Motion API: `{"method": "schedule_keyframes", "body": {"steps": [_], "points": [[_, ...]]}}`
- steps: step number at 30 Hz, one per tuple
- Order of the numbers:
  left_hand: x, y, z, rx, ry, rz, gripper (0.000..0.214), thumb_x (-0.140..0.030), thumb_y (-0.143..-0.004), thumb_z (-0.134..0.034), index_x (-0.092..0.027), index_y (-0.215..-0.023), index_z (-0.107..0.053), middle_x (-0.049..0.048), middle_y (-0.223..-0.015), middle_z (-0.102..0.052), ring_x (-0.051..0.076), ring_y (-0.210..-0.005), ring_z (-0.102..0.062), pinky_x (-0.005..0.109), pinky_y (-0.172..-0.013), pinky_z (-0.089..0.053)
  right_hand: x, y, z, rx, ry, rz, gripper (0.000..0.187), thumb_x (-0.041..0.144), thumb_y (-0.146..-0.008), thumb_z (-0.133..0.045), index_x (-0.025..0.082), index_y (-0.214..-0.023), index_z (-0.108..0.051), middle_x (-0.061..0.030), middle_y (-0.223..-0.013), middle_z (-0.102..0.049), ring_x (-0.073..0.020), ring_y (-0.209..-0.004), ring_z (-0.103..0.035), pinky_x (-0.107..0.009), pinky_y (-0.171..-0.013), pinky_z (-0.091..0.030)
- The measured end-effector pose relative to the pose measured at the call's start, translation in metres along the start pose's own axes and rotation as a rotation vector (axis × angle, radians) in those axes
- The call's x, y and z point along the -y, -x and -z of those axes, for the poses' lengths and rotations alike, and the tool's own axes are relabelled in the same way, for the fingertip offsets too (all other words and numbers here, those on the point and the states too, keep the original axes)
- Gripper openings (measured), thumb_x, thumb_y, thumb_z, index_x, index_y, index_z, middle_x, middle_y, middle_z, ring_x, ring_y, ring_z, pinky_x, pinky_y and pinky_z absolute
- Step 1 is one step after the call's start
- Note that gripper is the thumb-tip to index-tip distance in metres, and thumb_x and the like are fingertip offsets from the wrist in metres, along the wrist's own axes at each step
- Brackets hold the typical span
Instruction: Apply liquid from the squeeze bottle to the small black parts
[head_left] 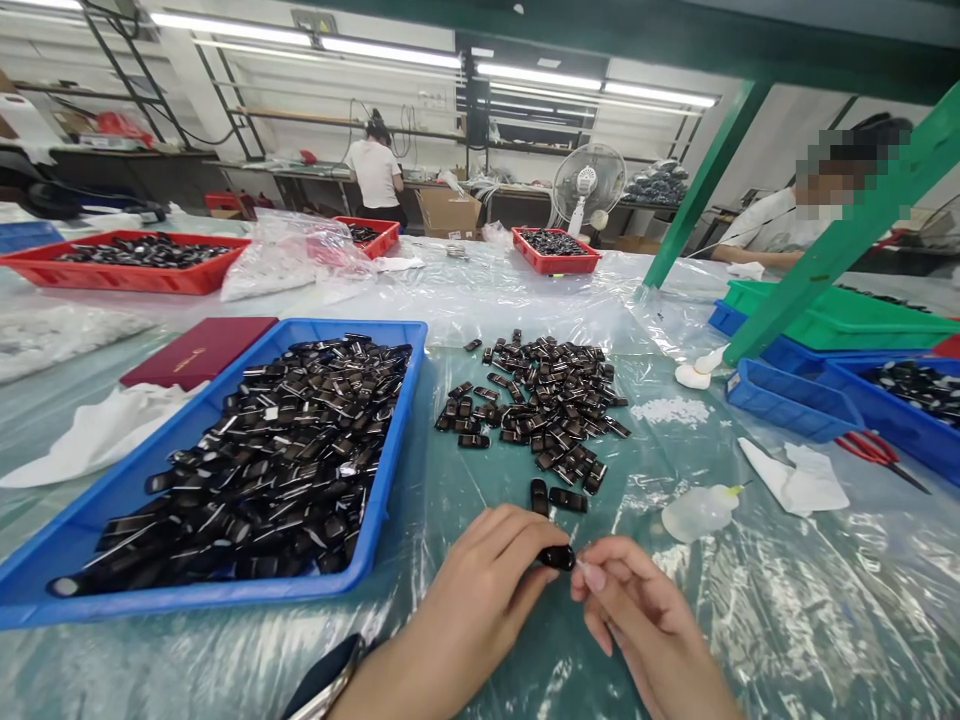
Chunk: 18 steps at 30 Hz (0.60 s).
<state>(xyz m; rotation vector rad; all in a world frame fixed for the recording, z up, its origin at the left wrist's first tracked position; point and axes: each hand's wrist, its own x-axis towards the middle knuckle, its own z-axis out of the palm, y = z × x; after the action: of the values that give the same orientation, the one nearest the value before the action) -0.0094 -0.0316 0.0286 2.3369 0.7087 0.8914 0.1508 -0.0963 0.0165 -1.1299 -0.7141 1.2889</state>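
Observation:
My left hand (495, 570) pinches a small glossy black plastic piece (557, 557) between thumb and fingers, just above the table. Close beside its right end, my right hand (637, 600) has thumb and forefinger pressed together; whatever is between them is too small to name. Two loose black pieces (568, 500) lie just beyond my left hand. Farther off is a heap of similar pieces (559, 395) on the plastic-covered table. Tiny white bits (673, 412) are spread to the right of the heap. A translucent squeeze bottle (697, 513) lies on its side nearer my right hand.
At left stands a blue tray (409, 430) full of black pieces, beside a dark red box (199, 352). To the right are a small blue bin (795, 398), red-handled scissors (870, 447) and a green post (832, 235). Red trays (559, 262), a fan and two people are beyond.

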Motion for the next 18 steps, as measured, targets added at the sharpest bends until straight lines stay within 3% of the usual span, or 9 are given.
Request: {"method": "schedule_keyframes", "body": {"steps": [7,13,15,18], "points": [[0.003,0.002,-0.002,0.022,-0.072,-0.058,0.023,-0.006,-0.099,-0.05,-0.019,-0.116,-0.057,0.0045,-0.11,-0.067,0.021,-0.101,-0.059,0.035,-0.088,-0.05,0.001,-0.001,-0.003,0.058,-0.153,-0.119,0.023,0.041,-0.081,-0.078,0.02,-0.078,-0.07,0.0005,-0.067,-0.055,-0.0112,-0.061,-0.047,-0.021,-0.053,-0.037],[-0.002,0.001,0.003,-0.051,-0.175,-0.264,0.023,-0.013,-0.106,-0.038,-0.012,-0.116,-0.059,0.0078,-0.107,-0.07,0.02,-0.097,-0.061,0.033,-0.082,-0.048,0.001,0.001,-0.005,0.058,-0.234,-0.227,0.031,0.047,-0.074,-0.083,0.021,-0.085,-0.07,0.0013,-0.07,-0.053,-0.0129,-0.063,-0.05,-0.025,-0.056,-0.041],[-0.007,0.0,0.005,-0.072,-0.25,-0.334,0.028,-0.013,-0.108,-0.035,-0.009,-0.114,-0.062,0.0086,-0.105,-0.072,0.019,-0.097,-0.062,0.031,-0.083,-0.048,-0.003,0.002,-0.008,0.064,-0.227,-0.212,0.034,0.049,-0.072,-0.084,0.022,-0.086,-0.071,0.0009,-0.071,-0.054,-0.0137,-0.064,-0.052,-0.025,-0.054,-0.042],[-0.014,0.0,0.014,-0.107,-0.462,-0.463,0.039,-0.012,-0.109,-0.029,-0.009,-0.107,-0.068,0.0063,-0.101,-0.075,0.018,-0.096,-0.064,0.031,-0.091,-0.045,-0.01,0.006,-0.014,-0.006,-0.113,-0.034,0.037,0.057,-0.072,-0.079,0.025,-0.088,-0.071,-0.0007,-0.07,-0.058,-0.0162,-0.061,-0.055,-0.027,-0.049,-0.042]]}}
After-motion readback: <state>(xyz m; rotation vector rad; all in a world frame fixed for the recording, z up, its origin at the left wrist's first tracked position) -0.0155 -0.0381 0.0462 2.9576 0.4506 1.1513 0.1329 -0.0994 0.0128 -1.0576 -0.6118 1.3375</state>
